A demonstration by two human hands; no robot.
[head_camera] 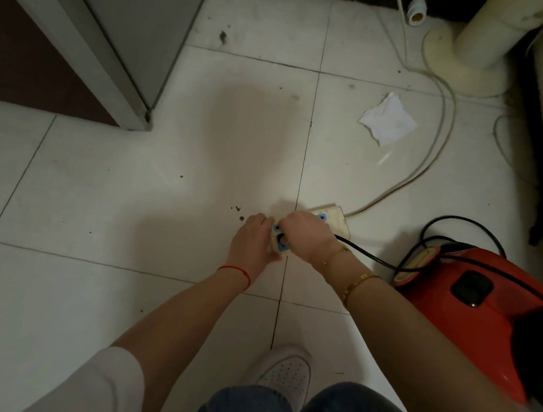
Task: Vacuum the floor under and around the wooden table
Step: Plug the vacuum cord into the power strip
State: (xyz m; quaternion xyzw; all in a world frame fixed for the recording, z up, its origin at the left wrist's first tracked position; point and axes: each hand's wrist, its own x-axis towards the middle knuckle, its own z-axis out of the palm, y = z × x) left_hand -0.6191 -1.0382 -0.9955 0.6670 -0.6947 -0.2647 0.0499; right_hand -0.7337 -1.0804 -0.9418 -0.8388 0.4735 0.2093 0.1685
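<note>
Fingers (290, 224) of the right hand (304, 236) curl around a black plug (282, 240), seated at or entering the power strip (327, 218) on the floor (125, 204); the left hand (251, 241) grips the strip's near end, steadying it. Black cord (370, 257) runs to the red vacuum (477, 309), just right of the person. Judgement: setup stage only (power hookup). No vacuuming begun; crumbs (238, 210) and a paper scrap (388, 119) lie on the tiles. Wooden table not identifiable here.
</note>
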